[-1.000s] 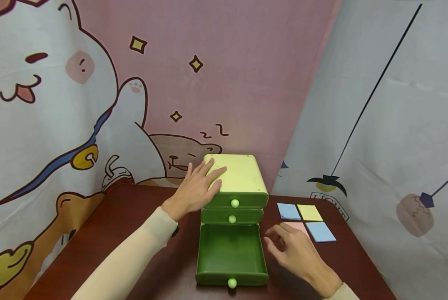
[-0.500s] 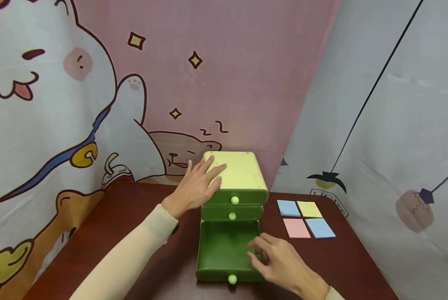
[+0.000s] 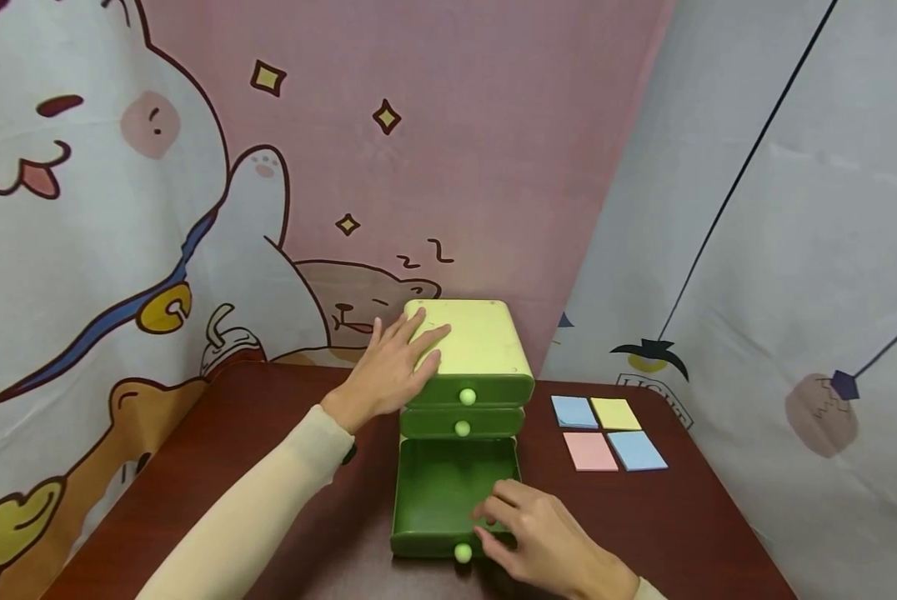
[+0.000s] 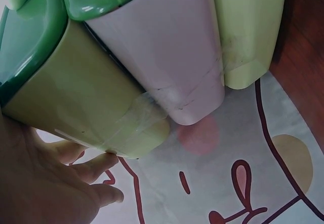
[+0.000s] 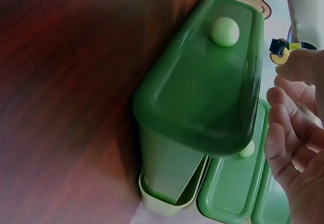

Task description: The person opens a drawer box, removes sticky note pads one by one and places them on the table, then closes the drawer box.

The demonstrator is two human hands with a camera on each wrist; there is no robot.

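A small desktop drawer unit with a pale yellow top [image 3: 482, 342] and green drawer fronts stands on the table. Its bottom drawer [image 3: 433, 496] is pulled out, and its inside looks bare. My left hand [image 3: 387, 368] rests with spread fingers on the left part of the top; in the left wrist view, the fingers [image 4: 98, 165] lie along the yellow casing [image 4: 96, 82]. Over the right front of the pulled-out drawer hovers my right hand [image 3: 546, 533], fingers loosely bent and holding nothing. The drawer's round knob [image 3: 463, 552] is just left of its thumb.
To the right of the unit lie several sticky note pads: a blue pad [image 3: 574, 412], a yellow pad [image 3: 616, 413], a pink pad [image 3: 590, 451] and another blue one. A cartoon-printed cloth [image 3: 493, 167] hangs behind the dark red table [image 3: 268, 450].
My right hand has moved left from beside the pink pad to above the front of the bottom drawer. The left hand stays on the top, and the drawer remains pulled out.
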